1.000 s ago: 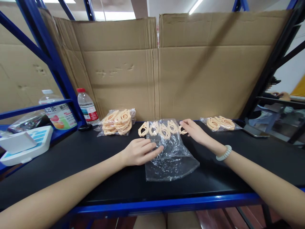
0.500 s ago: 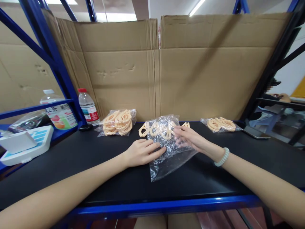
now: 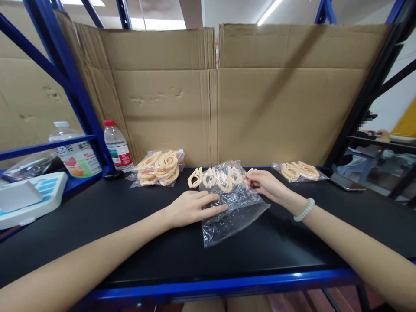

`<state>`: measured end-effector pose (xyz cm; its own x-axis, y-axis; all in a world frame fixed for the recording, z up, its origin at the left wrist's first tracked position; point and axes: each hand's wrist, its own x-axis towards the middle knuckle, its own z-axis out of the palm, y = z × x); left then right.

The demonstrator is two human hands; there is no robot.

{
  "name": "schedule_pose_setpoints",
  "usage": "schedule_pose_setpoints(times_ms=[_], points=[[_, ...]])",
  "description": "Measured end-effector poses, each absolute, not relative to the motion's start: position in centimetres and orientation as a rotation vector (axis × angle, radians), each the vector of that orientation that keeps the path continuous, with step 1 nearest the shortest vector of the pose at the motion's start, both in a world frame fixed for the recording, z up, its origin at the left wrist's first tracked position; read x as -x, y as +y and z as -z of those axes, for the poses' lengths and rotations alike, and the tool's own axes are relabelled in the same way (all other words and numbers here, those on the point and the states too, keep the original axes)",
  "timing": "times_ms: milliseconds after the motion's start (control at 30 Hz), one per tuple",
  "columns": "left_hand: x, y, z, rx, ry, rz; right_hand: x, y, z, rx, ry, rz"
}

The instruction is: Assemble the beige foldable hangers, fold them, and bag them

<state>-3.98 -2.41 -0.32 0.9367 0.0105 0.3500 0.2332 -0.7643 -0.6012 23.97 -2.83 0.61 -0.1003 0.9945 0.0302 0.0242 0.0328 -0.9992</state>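
Left hand lies flat, palm down, fingers spread loosely on the near-left edge of the clear plastic bag, pinning it to the black shelf top. Right hand, at 3 o'clock of the bag's mouth, pinches the bag's far-right corner beside the row of peach plastic pieces. That row sits at 12 o'clock of the bag, partly under the film. Filled bag of the same pieces lies at 10 o'clock, another at 2 o'clock. Water bottle stands upright far left, against the cardboard wall.
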Motion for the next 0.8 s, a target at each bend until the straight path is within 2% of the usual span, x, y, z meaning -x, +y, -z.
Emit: schedule_pose_setpoints(times_ms=[100, 200, 367, 567, 667, 800], points=[[4.0, -2.6, 0.1, 2.443, -0.149, 0.409, -23.4, -3.1, -0.3, 1.137, -1.258, -1.326], [4.0, -2.8, 0.0, 2.476, -0.129, 0.34, -23.1, -3.0, 0.1, 1.198, -1.284, -1.242], [3.9, -2.8, -0.2, 2.495, -0.123, 0.289, -24.0, -1.7, 0.8, 1.388, -1.591, -0.887], [4.6, -2.4, -1.0, 2.664, -0.147, 0.202, -27.8, 0.6, 0.9, 1.453, -1.706, -0.423], [5.1, -2.4, -1.4, 2.779, -0.161, 0.363, -30.2, 1.7, 1.4, 1.406, -1.834, -0.219], [3.9, -3.3, -1.3, 2.82, -0.378, 0.867, -32.1, 3.2, 3.1, 1.406, -2.29, 0.121]])
